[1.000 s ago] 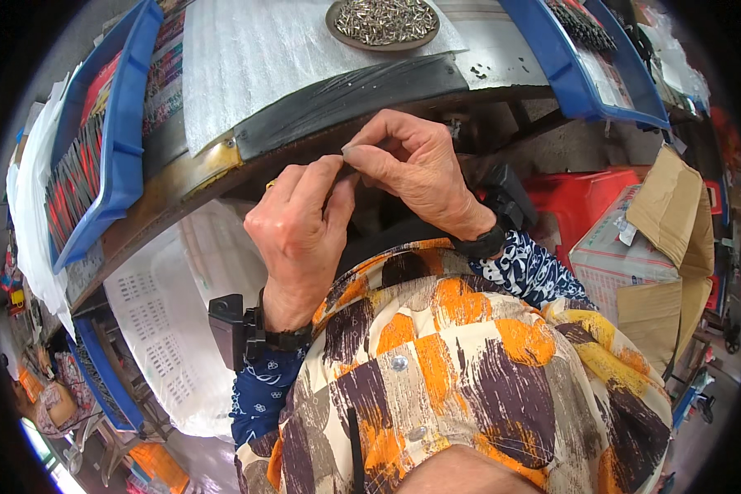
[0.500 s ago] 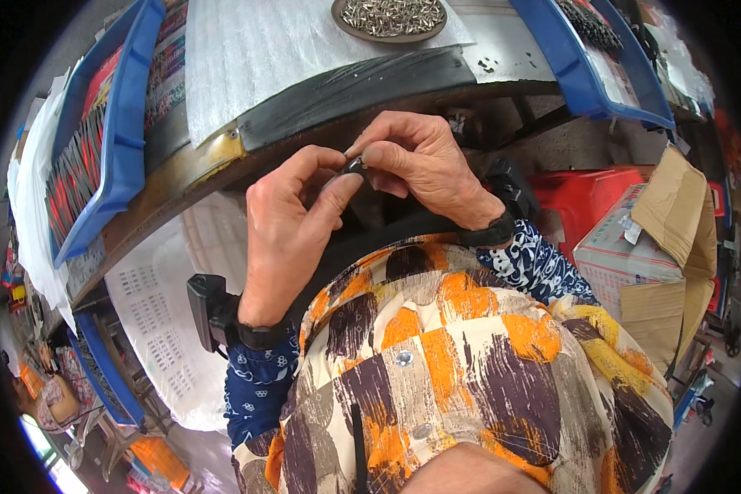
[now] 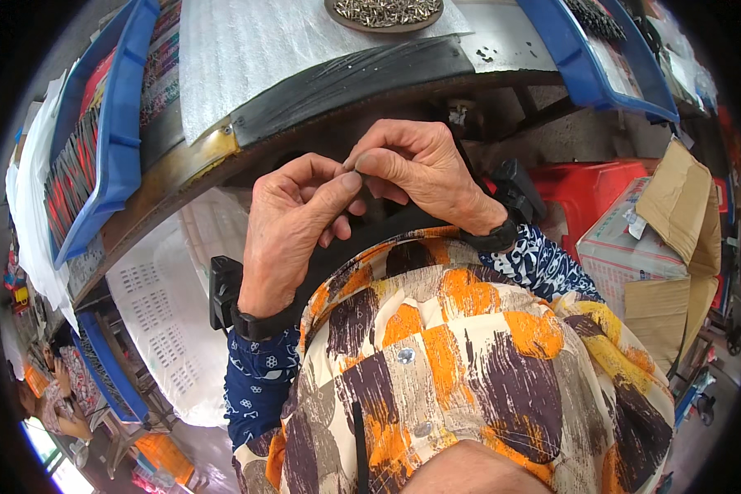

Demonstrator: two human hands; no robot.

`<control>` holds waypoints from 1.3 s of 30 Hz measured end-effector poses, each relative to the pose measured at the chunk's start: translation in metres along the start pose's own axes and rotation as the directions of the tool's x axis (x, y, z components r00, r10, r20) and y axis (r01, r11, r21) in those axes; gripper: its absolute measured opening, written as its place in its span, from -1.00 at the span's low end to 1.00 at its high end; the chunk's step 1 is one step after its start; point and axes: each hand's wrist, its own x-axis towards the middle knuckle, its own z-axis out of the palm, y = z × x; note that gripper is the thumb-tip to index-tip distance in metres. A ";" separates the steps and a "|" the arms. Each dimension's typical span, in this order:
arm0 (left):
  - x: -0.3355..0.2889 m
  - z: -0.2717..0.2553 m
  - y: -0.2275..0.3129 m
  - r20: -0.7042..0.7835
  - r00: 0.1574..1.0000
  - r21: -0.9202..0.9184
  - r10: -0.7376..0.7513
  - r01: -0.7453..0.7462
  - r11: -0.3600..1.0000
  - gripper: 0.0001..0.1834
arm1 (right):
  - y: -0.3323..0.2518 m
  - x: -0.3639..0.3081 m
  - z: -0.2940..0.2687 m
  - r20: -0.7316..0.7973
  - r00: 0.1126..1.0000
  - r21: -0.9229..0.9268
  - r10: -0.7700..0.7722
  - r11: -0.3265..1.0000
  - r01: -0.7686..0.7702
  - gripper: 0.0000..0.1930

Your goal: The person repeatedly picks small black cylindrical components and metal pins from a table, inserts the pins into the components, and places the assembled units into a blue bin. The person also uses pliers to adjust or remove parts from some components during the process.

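Note:
Both of my hands meet at the fingertips, just in front of the workbench's near edge and above my lap. Thumb and forefinger of my left hand point(image 3: 281, 226) are pinched together, its other fingers curled below. My right hand point(image 3: 432, 177) pinches at the same spot, its thumb touching the left fingertips. Whatever lies between them is small and covered by the fingers. Beyond, on the workbench, stands a round brown dish point(image 3: 369, 27) heaped with small silvery metal pieces point(image 3: 391, 10).
White foam sheeting point(image 3: 255, 66) covers part of the bench. A blue tray point(image 3: 122, 132) of thin dark and red pieces stands left; another blue tray point(image 3: 556, 49) with dark parts stands right. Below right are a red plastic stool point(image 3: 589, 185) and an opened cardboard box point(image 3: 671, 210).
My fingertips have closed in, covering a small dark object that showed between them before. My left hand's lower fingers now show beneath its thumb.

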 end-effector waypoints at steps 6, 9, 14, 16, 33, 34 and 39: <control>0.000 0.002 -0.005 -0.008 1.000 -0.043 0.007 -0.007 0.999 -0.85 | 0.001 -0.002 -0.001 0.001 1.000 -0.029 -0.018 0.999 0.018 -0.81; 0.000 0.003 -0.008 -0.009 1.000 -0.074 0.022 -0.022 0.997 -0.87 | 0.001 -0.004 0.001 -0.020 0.998 -0.072 -0.052 0.996 0.050 -0.82; 0.000 0.006 -0.012 -0.040 0.998 -0.077 0.040 -0.043 0.996 -0.87 | 0.000 -0.006 0.003 -0.049 0.994 -0.136 -0.093 0.987 0.086 -0.82; 0.000 0.008 -0.013 -0.040 0.999 -0.095 0.028 -0.032 0.995 -0.87 | -0.001 -0.005 -0.001 -0.011 0.997 -0.139 -0.072 0.988 0.070 -0.82; 0.005 0.017 -0.017 -0.056 0.997 -0.118 0.060 -0.067 0.991 -0.87 | -0.004 -0.006 0.002 -0.080 0.964 -0.368 -0.252 0.907 0.206 -0.80; 0.005 0.017 -0.017 -0.073 0.995 -0.124 0.067 -0.075 0.989 -0.87 | -0.003 -0.007 0.005 -0.126 0.953 -0.388 -0.275 0.898 0.208 -0.80; 0.007 0.014 -0.017 -0.018 0.997 -0.149 0.069 -0.071 0.986 -0.88 | -0.004 -0.005 0.000 -0.064 0.973 -0.328 -0.223 0.925 0.190 -0.82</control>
